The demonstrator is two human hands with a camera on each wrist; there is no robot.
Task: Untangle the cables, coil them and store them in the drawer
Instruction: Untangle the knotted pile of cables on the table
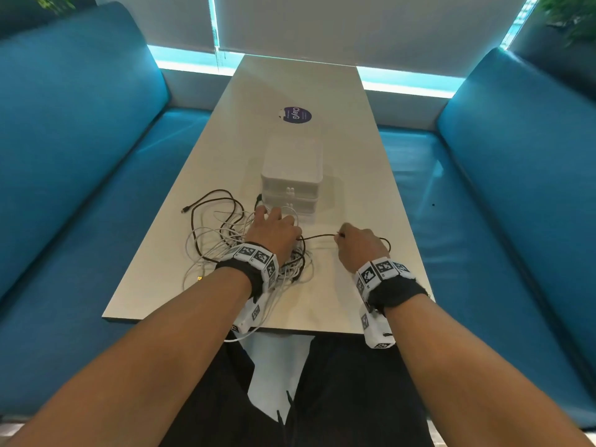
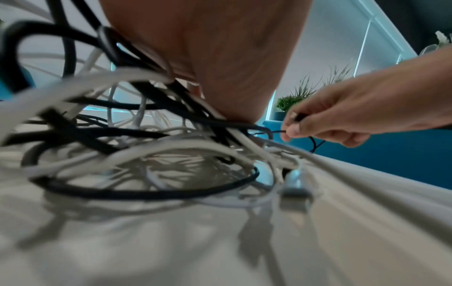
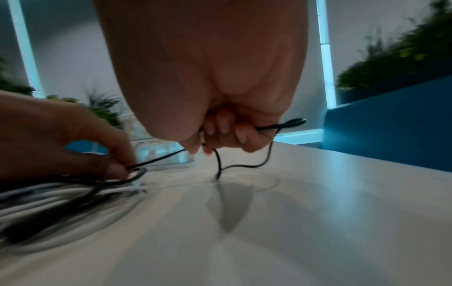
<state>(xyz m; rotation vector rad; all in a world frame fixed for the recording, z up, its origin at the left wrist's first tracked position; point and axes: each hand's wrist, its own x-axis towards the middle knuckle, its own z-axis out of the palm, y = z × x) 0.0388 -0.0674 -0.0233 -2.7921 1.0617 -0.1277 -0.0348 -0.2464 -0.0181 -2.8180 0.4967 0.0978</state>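
Observation:
A tangle of white and black cables [image 1: 219,240] [image 2: 146,158] [image 3: 61,193] lies on the near part of the table, left of centre. My left hand [image 1: 274,230] [image 2: 220,58] [image 3: 61,139] rests on the tangle's right side and pinches a thin black cable [image 1: 319,236] [image 3: 156,159] between thumb and finger. That cable stretches rightward to my right hand [image 1: 358,243] [image 2: 342,120] [image 3: 220,77], whose curled fingers grip it, with a loop hanging past them to the table. A white two-drawer unit [image 1: 292,169] [image 3: 161,154] stands just beyond the hands, both drawers closed.
The beige table [image 1: 290,82] carries a round purple sticker [image 1: 295,115] behind the drawer unit. Blue sofas [image 1: 80,124] [image 1: 516,156] flank it on both sides. A white cable hangs over the near table edge [image 1: 245,333]. Plants [image 2: 288,102] stand by the window.

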